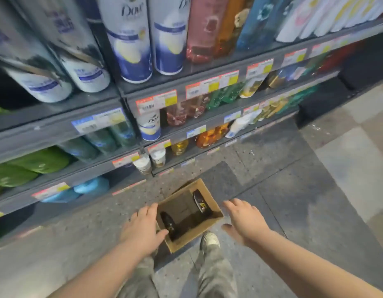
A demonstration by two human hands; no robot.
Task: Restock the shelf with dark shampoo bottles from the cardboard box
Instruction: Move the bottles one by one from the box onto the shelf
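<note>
Left hand (pixel 143 229), right hand (pixel 244 220) outstretched, flanking cardboard box (pixel 207 227).

Brown cardboard box (pixel 209 224); dark shampoo bottles (pixel 199 201), yellow-white label print; grey speckled floor (pixel 293 168); orange-yellow price tags (pixel 157 101).

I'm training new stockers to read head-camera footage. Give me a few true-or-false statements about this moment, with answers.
1. The cardboard box stands open on the floor. True.
2. The box holds five dark bottles. False: only the left dark bottle and the right dark bottle show inside.
3. The left hand grips a bottle. False: it is open and holds nothing, by the box's left edge.
4. The right hand is open and holds nothing. True.
5. A shoe shows by the box's near side. True.
</note>
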